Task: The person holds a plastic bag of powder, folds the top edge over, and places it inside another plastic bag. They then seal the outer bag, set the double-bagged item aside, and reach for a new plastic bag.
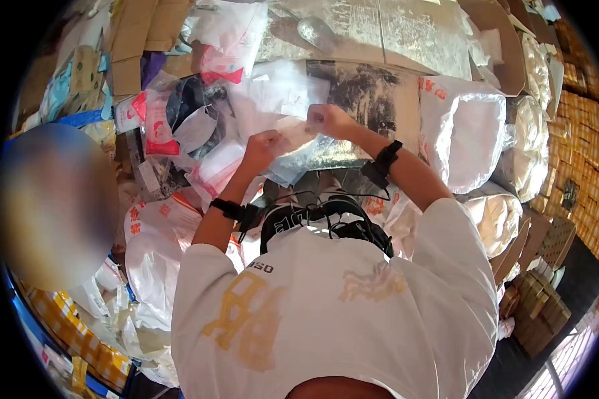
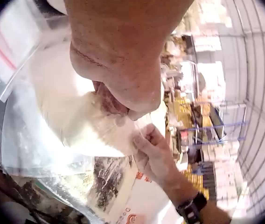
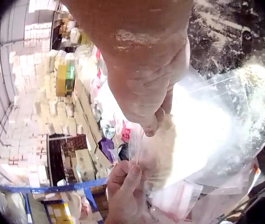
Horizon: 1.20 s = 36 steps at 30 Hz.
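Observation:
A clear plastic bag [image 1: 294, 135] with pale, cream-coloured contents is held up between both hands, over the front of the dusty worktop. My left hand [image 1: 262, 149] pinches its upper edge at the left, and my right hand [image 1: 332, 122] pinches the same edge at the right. The right wrist view shows the pale contents [image 3: 163, 156] in the bag below the pinched edge, with the left hand [image 3: 125, 189] opposite. In the left wrist view the right hand [image 2: 153, 151] grips the far corner. More clear plastic [image 1: 293, 171] hangs just below the hands.
A metal scoop [image 1: 316, 33] lies on the powdery worktop [image 1: 412, 30] at the back. To the right stands an open white sack [image 1: 462, 90]. Red-and-white packets [image 1: 160, 126] and loose plastic crowd the left side. A large white bag [image 1: 156, 266] sits at the lower left.

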### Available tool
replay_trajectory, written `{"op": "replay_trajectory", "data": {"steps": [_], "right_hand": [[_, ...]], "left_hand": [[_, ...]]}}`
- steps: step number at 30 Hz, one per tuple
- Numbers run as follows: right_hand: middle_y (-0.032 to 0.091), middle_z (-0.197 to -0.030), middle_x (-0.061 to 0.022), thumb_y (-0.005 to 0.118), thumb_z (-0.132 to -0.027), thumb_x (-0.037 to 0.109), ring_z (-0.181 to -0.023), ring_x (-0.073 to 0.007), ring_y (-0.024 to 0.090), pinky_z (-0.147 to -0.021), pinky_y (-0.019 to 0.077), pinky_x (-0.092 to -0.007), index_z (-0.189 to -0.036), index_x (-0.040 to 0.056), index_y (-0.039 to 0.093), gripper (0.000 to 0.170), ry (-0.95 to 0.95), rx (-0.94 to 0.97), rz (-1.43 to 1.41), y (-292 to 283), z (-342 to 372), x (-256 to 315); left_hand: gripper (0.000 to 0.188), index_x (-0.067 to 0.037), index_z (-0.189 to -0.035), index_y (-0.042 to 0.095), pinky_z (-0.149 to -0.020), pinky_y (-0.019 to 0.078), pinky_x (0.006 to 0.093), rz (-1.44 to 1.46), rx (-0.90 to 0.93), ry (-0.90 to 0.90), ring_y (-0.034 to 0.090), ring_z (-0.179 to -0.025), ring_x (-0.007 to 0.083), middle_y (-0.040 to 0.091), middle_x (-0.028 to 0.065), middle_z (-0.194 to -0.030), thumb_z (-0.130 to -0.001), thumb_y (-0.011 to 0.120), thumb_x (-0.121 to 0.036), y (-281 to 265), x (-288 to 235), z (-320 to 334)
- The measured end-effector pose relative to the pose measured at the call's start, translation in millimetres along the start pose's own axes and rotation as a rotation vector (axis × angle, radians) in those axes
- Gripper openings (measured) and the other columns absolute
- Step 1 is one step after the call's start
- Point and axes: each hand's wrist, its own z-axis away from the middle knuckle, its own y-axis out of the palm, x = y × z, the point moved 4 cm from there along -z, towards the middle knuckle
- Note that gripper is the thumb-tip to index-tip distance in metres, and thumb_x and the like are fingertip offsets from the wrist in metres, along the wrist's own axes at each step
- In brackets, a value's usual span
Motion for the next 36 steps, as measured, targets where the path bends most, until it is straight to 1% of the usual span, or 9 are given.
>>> {"op": "replay_trajectory", "data": {"steps": [2,5,13,15,18,22,25,29,36], "right_hand": [[0.066,-0.079,-0.0046,0.076,-0.081,0.009,-0.075,-0.0129,0.064,-0.066,0.0489,-0.0306,-0.087,0.0030,0.063,0.015,0.055,0.005,-0.247,13,-8,-29],[0.067,-0.082,-0.0040,0.075,-0.083,0.006,-0.080,-0.0124,0.065,-0.070,0.0504,-0.0277,-0.089,0.0017,0.063,0.014,0.052,-0.092,-0.420,22,-14,-51],[0.069,-0.094,-0.0135,0.073,-0.086,0.001,-0.089,-0.0185,0.068,-0.078,0.0549,-0.0283,-0.104,-0.0062,0.062,0.022,0.269,-0.330,-1.158,39,-3,-52],[0.069,-0.094,-0.0136,0.073,-0.085,0.000,-0.088,-0.0183,0.069,-0.076,0.0557,-0.0281,-0.104,-0.0070,0.062,0.023,0.326,-0.368,-1.084,43,-4,-57],[0.069,-0.092,-0.0131,0.073,-0.085,0.000,-0.084,-0.0178,0.069,-0.074,0.0566,-0.0278,-0.103,-0.0072,0.063,0.022,0.260,-0.421,-0.962,41,-3,-48],[0.070,-0.091,-0.0109,0.070,-0.087,-0.002,-0.081,-0.0155,0.068,-0.072,0.0564,-0.0260,-0.101,-0.0031,0.064,0.015,0.102,-0.443,-1.031,47,-12,-47],[0.070,-0.091,-0.0093,0.069,-0.089,0.000,-0.082,-0.0138,0.067,-0.072,0.0554,-0.0254,-0.100,-0.0014,0.064,0.012,0.052,-0.443,-1.105,43,-12,-41],[0.069,-0.092,-0.0060,0.066,-0.093,0.006,-0.086,-0.0118,0.065,-0.077,0.0527,-0.0258,-0.101,0.0002,0.064,0.010,-0.018,-0.420,-1.113,43,-8,-42],[0.071,-0.095,-0.0018,0.061,-0.098,0.014,-0.086,-0.0079,0.061,-0.080,0.0488,-0.0248,-0.103,0.0018,0.072,0.017,-0.005,-0.395,-1.102,53,2,-48]], "left_hand": [[0.023,0.000,-0.076,0.062,-0.058,0.0434,0.0264,0.282,0.073,-0.275,0.055,-0.064,0.0095,0.059,-0.0008,-0.067,-0.090,0.070,-0.018,2,35,-1],[0.025,-0.002,-0.074,0.061,-0.054,0.0361,0.0215,0.439,0.078,-0.275,0.044,-0.062,0.0019,0.052,-0.0063,-0.064,-0.093,0.068,-0.017,-3,39,-7],[0.022,-0.004,-0.079,0.061,-0.061,0.0408,0.0220,0.494,0.070,-0.334,0.050,-0.067,0.0039,0.056,-0.0038,-0.071,-0.097,0.062,-0.016,3,65,-9],[0.024,-0.004,-0.074,0.057,-0.058,0.0371,0.0229,0.372,0.060,-0.350,0.044,-0.065,0.0037,0.049,-0.0051,-0.066,-0.093,0.067,-0.016,1,61,-11],[0.019,-0.002,-0.084,0.065,-0.063,0.0457,0.0263,0.153,0.053,-0.138,0.057,-0.068,0.0106,0.060,0.0019,-0.072,-0.087,0.073,-0.019,3,18,-19],[0.013,-0.002,-0.089,0.069,-0.072,0.0516,0.0338,-0.337,0.012,0.033,0.065,-0.081,0.0295,0.065,0.0107,-0.096,-0.079,0.075,-0.009,10,-61,-33],[0.010,-0.003,-0.086,0.071,-0.076,0.0508,0.0364,-0.303,-0.070,0.046,0.064,-0.087,0.0304,0.065,0.0094,-0.097,-0.078,0.074,-0.008,20,-67,-36],[0.006,-0.003,-0.086,0.071,-0.083,0.0483,0.0379,-0.466,-0.103,0.376,0.063,-0.095,0.0271,0.066,0.0098,-0.103,-0.081,0.069,-0.006,24,-74,-36],[0.019,0.000,-0.089,0.068,-0.067,0.0499,0.0386,-0.230,-0.144,-0.028,0.065,-0.071,0.0330,0.068,0.0148,-0.080,-0.093,0.060,-0.017,20,-17,-50]]}}
